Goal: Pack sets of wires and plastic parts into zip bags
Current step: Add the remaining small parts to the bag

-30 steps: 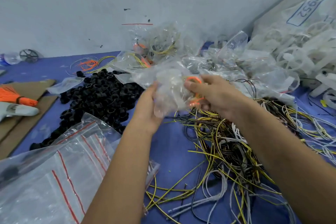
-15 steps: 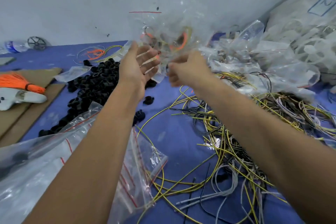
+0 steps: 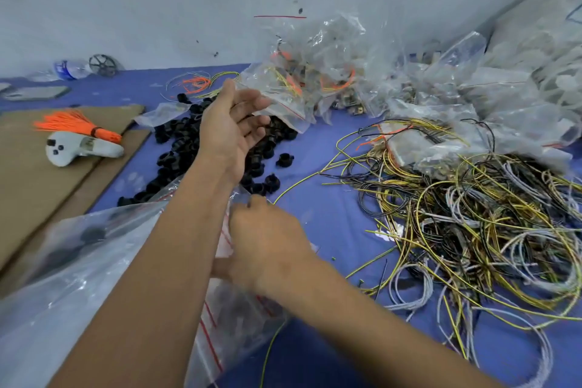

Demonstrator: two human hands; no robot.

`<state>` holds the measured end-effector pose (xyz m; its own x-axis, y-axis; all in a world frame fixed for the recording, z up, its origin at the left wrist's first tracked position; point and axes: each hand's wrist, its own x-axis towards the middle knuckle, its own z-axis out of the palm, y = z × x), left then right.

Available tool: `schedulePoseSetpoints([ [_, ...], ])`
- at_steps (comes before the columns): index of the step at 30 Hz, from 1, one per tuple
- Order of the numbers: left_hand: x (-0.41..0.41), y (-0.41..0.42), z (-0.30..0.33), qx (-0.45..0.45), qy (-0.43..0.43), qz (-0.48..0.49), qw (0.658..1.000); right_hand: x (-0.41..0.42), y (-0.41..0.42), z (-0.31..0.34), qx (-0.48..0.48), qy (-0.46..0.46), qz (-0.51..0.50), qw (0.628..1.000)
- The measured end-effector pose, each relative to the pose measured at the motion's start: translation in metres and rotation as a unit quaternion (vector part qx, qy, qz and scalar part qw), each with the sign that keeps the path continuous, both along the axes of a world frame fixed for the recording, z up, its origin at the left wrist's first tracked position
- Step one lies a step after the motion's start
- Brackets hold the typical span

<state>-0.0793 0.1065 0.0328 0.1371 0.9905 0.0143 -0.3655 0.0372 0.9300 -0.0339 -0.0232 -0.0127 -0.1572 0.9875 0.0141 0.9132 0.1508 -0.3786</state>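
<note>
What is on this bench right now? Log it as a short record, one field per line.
left hand: open, raised over the black plastic parts, holding nothing
right hand: fingers down on the stack of empty zip bags; grip unclear
filled bags: piled at the back by the wall
loose wires: tangled heap, right side
orange wire bundle: on cardboard, left
surface: blue cloth
</note>
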Motion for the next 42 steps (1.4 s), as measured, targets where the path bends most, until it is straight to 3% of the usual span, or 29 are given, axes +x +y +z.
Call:
schedulePoseSetpoints([
  [2,0.002,-0.002,0.001,0.003,0.0,0.005,1.0,-0.01,-0.006,-0.001,-0.031,-0.023,0.037,0.999],
  [6,0.008,-0.006,0.008,0.028,0.013,-0.001,1.0,0.006,0.005,0.001,-0.056,0.05,-0.037,0.996],
  [9,0.012,-0.011,0.008,0.051,0.021,0.006,0.998,0.045,0.023,0.006,-0.022,0.057,-0.138,0.989],
  [12,0.021,-0.015,0.002,0.071,0.019,0.014,0.997,0.089,0.033,0.008,0.023,0.079,-0.157,0.984],
  [15,0.036,-0.02,-0.011,0.084,0.002,0.033,0.996,0.122,0.032,0.012,0.065,0.233,-0.182,0.953],
  [17,0.046,-0.024,-0.025,0.088,-0.003,0.054,0.995,0.137,0.027,0.014,0.098,0.28,-0.212,0.931],
  [23,0.058,-0.034,-0.06,0.149,0.043,0.095,0.983,0.173,0.01,0.011,0.196,0.249,-0.277,0.907],
  [29,0.068,-0.043,-0.074,0.239,0.142,0.087,0.957,0.191,-0.011,0.01,0.362,0.278,-0.335,0.824],
  [35,0.068,-0.044,-0.086,0.255,0.38,0.032,0.889,0.217,-0.026,0.011,0.458,0.259,-0.353,0.773],
  [37,0.064,-0.042,-0.087,0.223,0.485,0.055,0.844,0.232,-0.029,0.01,0.477,0.284,-0.406,0.726],
  [39,0.059,-0.04,-0.085,0.161,0.57,0.115,0.797,0.246,-0.029,0.009,0.49,0.365,-0.437,0.659],
  [41,0.053,-0.04,-0.08,0.115,0.621,0.139,0.763,0.254,-0.028,0.009,0.506,0.438,-0.436,0.601],
  [42,0.052,-0.04,-0.078,0.11,0.628,0.142,0.758,0.255,-0.027,0.009,0.506,0.46,-0.428,0.59],
])
